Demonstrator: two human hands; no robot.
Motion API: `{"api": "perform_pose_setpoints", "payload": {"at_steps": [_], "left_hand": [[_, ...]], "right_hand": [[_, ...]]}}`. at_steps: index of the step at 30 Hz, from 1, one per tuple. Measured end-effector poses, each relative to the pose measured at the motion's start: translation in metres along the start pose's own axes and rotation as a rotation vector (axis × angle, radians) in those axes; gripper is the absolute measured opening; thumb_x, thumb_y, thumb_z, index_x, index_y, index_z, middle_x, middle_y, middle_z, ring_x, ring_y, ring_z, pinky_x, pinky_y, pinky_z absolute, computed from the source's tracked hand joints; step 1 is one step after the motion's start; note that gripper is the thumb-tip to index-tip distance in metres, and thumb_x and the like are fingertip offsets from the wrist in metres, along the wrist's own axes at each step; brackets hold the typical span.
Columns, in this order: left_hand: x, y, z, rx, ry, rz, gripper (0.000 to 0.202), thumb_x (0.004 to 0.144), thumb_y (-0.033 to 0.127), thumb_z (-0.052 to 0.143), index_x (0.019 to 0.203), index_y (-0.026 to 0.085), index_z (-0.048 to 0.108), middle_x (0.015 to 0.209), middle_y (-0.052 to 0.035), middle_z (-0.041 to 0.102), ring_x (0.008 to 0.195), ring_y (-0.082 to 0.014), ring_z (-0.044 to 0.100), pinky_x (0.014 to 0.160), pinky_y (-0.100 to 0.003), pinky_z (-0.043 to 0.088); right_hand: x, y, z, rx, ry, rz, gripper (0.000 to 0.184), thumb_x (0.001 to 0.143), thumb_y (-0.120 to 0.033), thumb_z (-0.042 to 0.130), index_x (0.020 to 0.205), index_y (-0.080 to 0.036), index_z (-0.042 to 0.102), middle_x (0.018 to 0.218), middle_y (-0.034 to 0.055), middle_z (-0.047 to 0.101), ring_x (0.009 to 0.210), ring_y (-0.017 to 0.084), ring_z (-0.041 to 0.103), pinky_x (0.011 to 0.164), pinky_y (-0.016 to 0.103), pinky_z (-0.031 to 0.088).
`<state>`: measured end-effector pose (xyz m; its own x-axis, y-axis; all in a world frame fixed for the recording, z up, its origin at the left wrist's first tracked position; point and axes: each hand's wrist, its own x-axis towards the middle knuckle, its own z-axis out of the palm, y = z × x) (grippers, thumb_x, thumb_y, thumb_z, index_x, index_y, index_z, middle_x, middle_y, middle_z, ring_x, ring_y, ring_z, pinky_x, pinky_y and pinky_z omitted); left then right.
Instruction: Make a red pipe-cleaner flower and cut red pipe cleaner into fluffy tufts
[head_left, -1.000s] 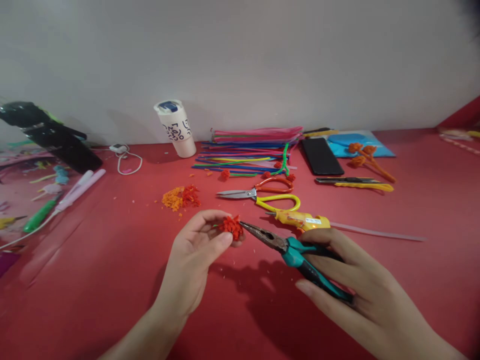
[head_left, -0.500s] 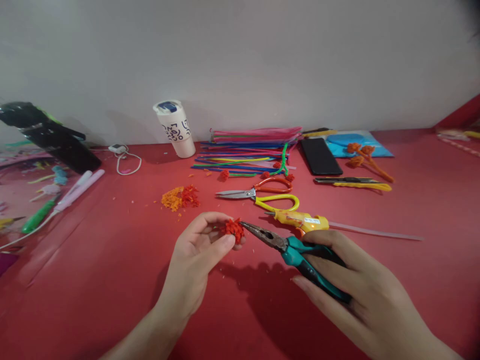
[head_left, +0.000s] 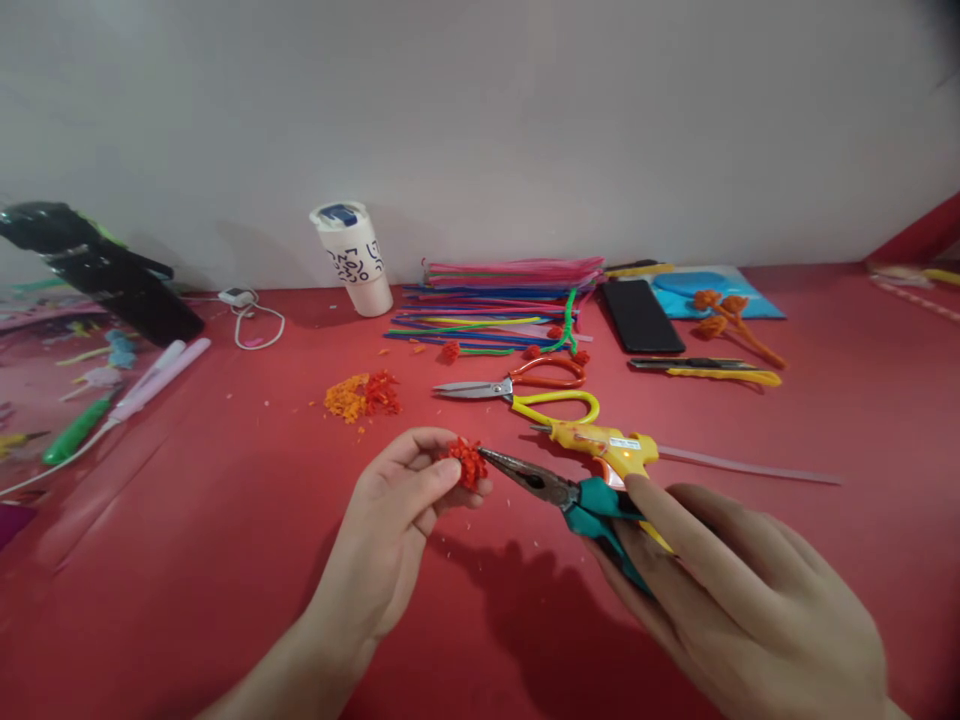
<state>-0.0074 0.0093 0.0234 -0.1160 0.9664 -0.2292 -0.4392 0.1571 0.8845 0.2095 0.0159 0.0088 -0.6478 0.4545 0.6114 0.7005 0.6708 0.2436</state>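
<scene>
Between the thumb and fingers of my left hand [head_left: 390, 525] is a small red fuzzy ball [head_left: 469, 466], its surface made of short tufts. My right hand [head_left: 750, 590] is closed around the teal handles of long-nose pliers [head_left: 551, 488]. The pliers' narrow tips touch or nearly touch the ball's upper right side. Whether they pinch a tuft is too small to tell. Just beyond the pliers lies a yellow glue gun [head_left: 604, 445] with a lit light and a clear glue stick [head_left: 750, 466] in its back. Scissors [head_left: 517, 390] with red and yellow handles lie past it.
Orange clippings [head_left: 346, 398] and red clippings [head_left: 383, 393] form a pile. Farther back are pipe cleaners [head_left: 487, 300], a white tumbler [head_left: 352, 258], a black phone [head_left: 643, 316] and a utility knife [head_left: 686, 363]. A black bottle [head_left: 105, 275] and a pink hair straightener [head_left: 161, 380] lie left.
My right hand has turned and shifted its grip, with the pliers' handles lower and closer together. My left thumb has moved slightly up and left on the red ball.
</scene>
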Motion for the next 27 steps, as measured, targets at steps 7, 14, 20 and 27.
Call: {"api": "perform_pose_setpoints", "payload": {"at_steps": [7,14,20,27], "left_hand": [[0.004,0.002,-0.003,0.008,0.017,0.072,0.011,0.072,0.016,0.060,0.084,0.017,0.061,0.078,-0.0011,0.064,0.070,-0.0113,0.060,0.068,-0.022,0.047],[0.002,0.002,-0.001,0.041,-0.022,0.114,0.017,0.068,0.015,0.060,0.085,0.016,0.062,0.075,-0.0029,0.063,0.066,-0.0126,0.059,0.064,-0.024,0.047],[0.002,0.002,0.001,0.049,-0.059,0.095,0.016,0.068,0.015,0.060,0.084,0.017,0.063,0.073,-0.0024,0.065,0.065,-0.0119,0.059,0.064,-0.023,0.046],[0.002,0.002,-0.001,0.040,-0.053,0.087,0.016,0.070,0.015,0.060,0.085,0.016,0.063,0.075,-0.0024,0.064,0.066,-0.0117,0.058,0.065,-0.022,0.046]], "right_hand": [[0.002,0.002,0.003,0.348,-0.079,0.243,0.012,0.074,-0.027,0.058,0.085,-0.023,0.064,0.100,0.0094,0.056,0.085,0.024,0.057,0.070,0.037,0.050],[0.011,0.008,0.000,0.788,-0.296,0.444,0.011,0.078,-0.028,0.053,0.078,-0.023,0.064,0.096,0.0059,0.055,0.085,0.018,0.058,0.070,0.026,0.051],[0.009,0.008,0.001,0.832,-0.334,0.459,0.013,0.078,-0.029,0.054,0.072,-0.022,0.063,0.096,0.0057,0.054,0.086,0.018,0.058,0.070,0.026,0.051],[0.009,0.008,0.001,0.831,-0.353,0.457,0.014,0.078,-0.031,0.054,0.071,-0.023,0.062,0.097,0.0053,0.054,0.086,0.018,0.057,0.071,0.025,0.050]]}}
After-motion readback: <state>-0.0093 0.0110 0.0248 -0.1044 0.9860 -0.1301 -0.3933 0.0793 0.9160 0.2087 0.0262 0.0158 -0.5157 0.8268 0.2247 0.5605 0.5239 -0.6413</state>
